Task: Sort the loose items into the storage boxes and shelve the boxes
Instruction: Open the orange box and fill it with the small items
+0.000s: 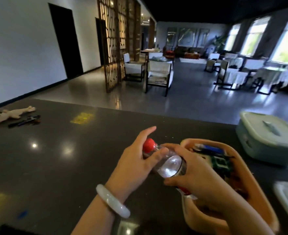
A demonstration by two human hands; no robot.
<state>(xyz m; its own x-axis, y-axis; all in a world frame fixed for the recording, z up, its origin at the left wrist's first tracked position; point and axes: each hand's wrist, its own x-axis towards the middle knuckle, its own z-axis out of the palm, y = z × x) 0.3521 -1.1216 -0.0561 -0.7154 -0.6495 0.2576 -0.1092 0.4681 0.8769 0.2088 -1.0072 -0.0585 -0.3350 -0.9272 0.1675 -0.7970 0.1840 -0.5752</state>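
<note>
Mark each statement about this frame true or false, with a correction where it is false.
1. Both hands hold the clear plastic bottle with the red cap. True.
2. The pale green storage box with a lid stands open. False: its lid is on.
3. The orange open storage box already holds items, among them a blue pen-like item. True.
4. The cream plush toy lies inside the orange box. False: it lies on the dark glossy countertop, far to the left.
5. The left hand wears a white bangle on its wrist. True.
6. The right hand rests flat on the counter. False: its fingers curl round the bottle.
</note>
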